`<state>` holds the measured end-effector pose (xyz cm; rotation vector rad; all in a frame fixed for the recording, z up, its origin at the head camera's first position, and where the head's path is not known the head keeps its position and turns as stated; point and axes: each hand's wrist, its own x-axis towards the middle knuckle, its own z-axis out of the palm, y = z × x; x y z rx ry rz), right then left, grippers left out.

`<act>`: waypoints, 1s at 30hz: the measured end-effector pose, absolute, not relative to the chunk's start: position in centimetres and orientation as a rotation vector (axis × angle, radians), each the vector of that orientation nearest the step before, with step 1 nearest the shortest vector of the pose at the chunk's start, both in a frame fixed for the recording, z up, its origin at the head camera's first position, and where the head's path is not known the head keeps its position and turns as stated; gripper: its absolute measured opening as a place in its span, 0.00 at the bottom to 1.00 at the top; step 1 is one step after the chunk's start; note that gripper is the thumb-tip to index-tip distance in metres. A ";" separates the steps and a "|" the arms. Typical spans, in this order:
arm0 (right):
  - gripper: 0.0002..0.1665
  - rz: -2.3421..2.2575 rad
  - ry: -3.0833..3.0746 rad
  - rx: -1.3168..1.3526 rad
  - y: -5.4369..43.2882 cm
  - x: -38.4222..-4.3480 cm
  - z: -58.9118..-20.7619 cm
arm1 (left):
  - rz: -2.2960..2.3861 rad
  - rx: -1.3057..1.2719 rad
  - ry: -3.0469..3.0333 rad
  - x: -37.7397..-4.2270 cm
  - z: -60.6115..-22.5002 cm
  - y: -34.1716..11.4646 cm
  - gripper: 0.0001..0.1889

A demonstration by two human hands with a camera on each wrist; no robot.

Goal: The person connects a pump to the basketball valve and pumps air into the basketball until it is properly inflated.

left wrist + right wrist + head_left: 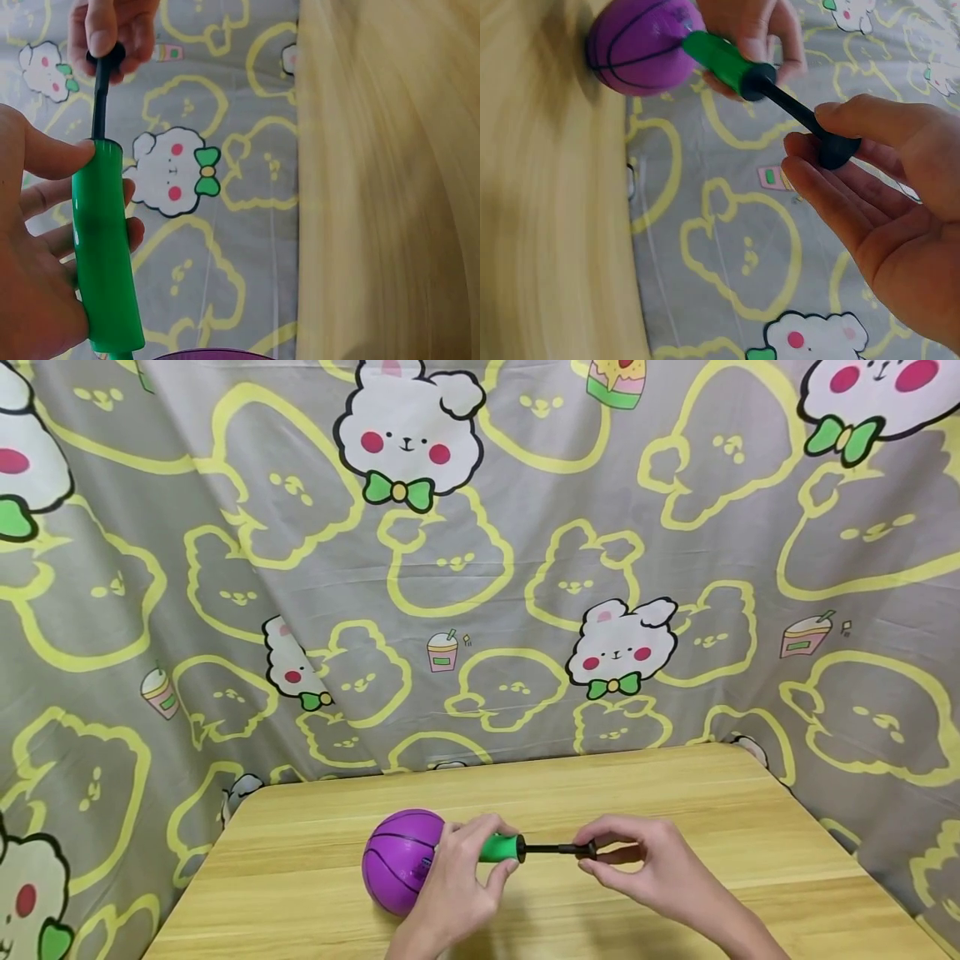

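A small hand pump [109, 247] with a green barrel lies roughly level between the two hands, its black rod [791, 106] drawn out. My left hand [465, 877] grips the green barrel, thumb near its black end cap. At the rod's other end, my right hand [652, 864] pinches the round black handle [835, 150] between thumb and fingers. To the left, a purple ball [397, 860] with black basketball lines rests on the table. The barrel's far end points at the ball and meets its surface in the right wrist view; the exact joint is too small to tell.
The wooden table [300, 860] spans the lower part of the head view. Behind it hangs a grey curtain [517, 610] printed with yellow outlines and white rabbits, reaching down to the table's back edge.
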<state>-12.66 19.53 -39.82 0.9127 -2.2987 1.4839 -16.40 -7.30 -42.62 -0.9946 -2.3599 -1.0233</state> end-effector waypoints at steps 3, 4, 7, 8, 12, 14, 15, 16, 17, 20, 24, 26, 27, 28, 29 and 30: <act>0.14 1.476 -2.310 0.914 20.2 -12.6 -39.4 | -1.030 -0.967 -2.369 -16.5 -42.5 -7.4 0.15; 0.15 1.472 -2.316 0.913 20.5 -12.6 -39.2 | -1.033 -0.960 -2.373 -16.5 -42.5 -7.5 0.15; 0.15 1.472 -2.345 0.896 21.1 -12.4 -38.8 | -1.034 -0.943 -2.380 -16.5 -42.5 -7.5 0.15; 0.15 1.468 -2.354 0.892 21.4 -12.4 -38.6 | -1.033 -0.940 -2.379 -16.5 -42.5 -7.6 0.15; 0.13 1.442 -2.377 0.887 22.1 -12.3 -38.3 | -1.045 -0.933 -2.376 -16.5 -42.5 -7.7 0.15; 0.12 1.441 -2.379 0.896 22.2 -12.3 -38.3 | -1.049 -0.936 -2.369 -16.5 -42.5 -7.6 0.15; 0.12 1.445 -2.375 0.898 22.3 -12.3 -38.2 | -1.054 -0.936 -2.369 -16.6 -42.5 -7.6 0.15; 0.12 1.448 -2.371 0.899 22.2 -12.4 -38.2 | -1.056 -0.935 -2.369 -16.6 -42.5 -7.6 0.15; 0.12 1.454 -2.364 0.902 22.2 -12.4 -38.2 | -1.060 -0.934 -2.370 -16.6 -42.5 -7.5 0.15; 0.13 1.476 -2.331 0.915 22.0 -12.5 -38.3 | -1.072 -0.929 -2.374 -16.6 -42.5 -7.5 0.14; 0.15 1.497 -2.295 0.911 21.6 -12.6 -38.5 | -1.078 -0.920 -2.373 -16.5 -42.6 -7.5 0.15; 0.15 1.502 -2.291 0.888 21.4 -12.6 -38.7 | -1.077 -0.916 -2.371 -16.5 -42.6 -7.5 0.15; 0.15 1.501 -2.289 0.871 21.2 -12.6 -38.8 | -1.074 -0.916 -2.368 -16.5 -42.6 -7.4 0.15; 0.16 1.497 -2.290 0.856 21.0 -12.6 -38.8 | -1.071 -0.917 -2.365 -16.5 -42.6 -7.4 0.15; 0.16 1.490 -2.290 0.840 20.8 -12.6 -38.9 | -1.066 -0.918 -2.361 -16.4 -42.7 -7.4 0.16; 0.17 1.482 -2.289 0.827 20.7 -12.5 -38.9 | -1.063 -0.918 -2.357 -16.4 -42.7 -7.4 0.16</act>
